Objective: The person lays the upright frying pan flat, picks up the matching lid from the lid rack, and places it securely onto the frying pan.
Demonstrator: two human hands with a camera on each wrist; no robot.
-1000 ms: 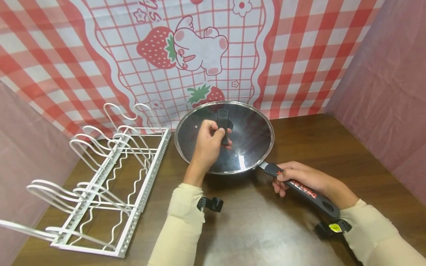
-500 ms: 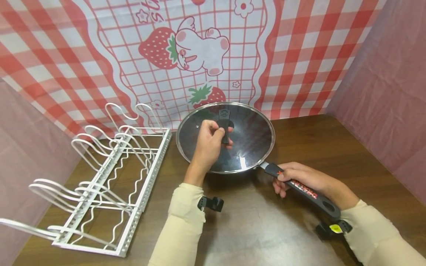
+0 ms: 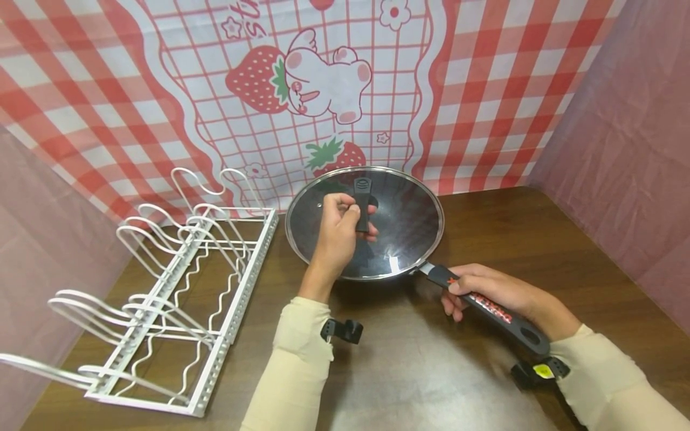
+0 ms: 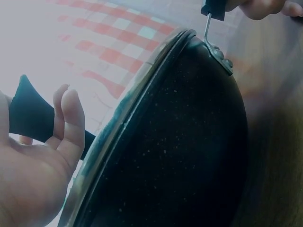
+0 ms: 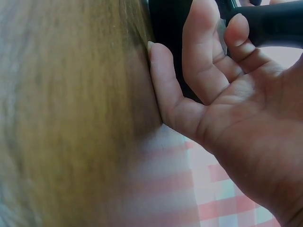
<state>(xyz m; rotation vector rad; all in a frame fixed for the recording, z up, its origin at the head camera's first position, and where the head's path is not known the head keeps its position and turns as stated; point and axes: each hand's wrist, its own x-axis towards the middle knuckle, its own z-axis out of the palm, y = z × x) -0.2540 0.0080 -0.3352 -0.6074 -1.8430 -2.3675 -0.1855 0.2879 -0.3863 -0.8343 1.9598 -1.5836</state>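
A dark frying pan [image 4: 189, 132] sits near the back of the table, covered by a glass lid [image 3: 409, 221] with a metal rim. My left hand [image 3: 336, 233] holds the lid's upright black knob [image 3: 363, 194] between thumb and fingers. In the left wrist view that knob [image 4: 31, 113] shows beside the curled fingers, and the lid's rim lies along the pan's edge. My right hand [image 3: 501, 290] grips the pan's long black handle [image 3: 487, 305], thumb on top. The right wrist view shows its fingers [image 5: 203, 52] curled, the lower ones close to the tabletop. The pan's inside shows only dimly through the glass.
A white wire rack [image 3: 215, 335] with several upright loops stands on the left of the brown wooden table [image 3: 409, 365]. Behind the pan hangs a red-and-white checked cloth [image 3: 490, 90] with strawberry prints. Pink cloth [image 3: 625, 155] hangs at both sides.
The left hand and the lid's knob have shifted very slightly to the left within the last half second. The right hand keeps its grip on the handle; the rack stays put.
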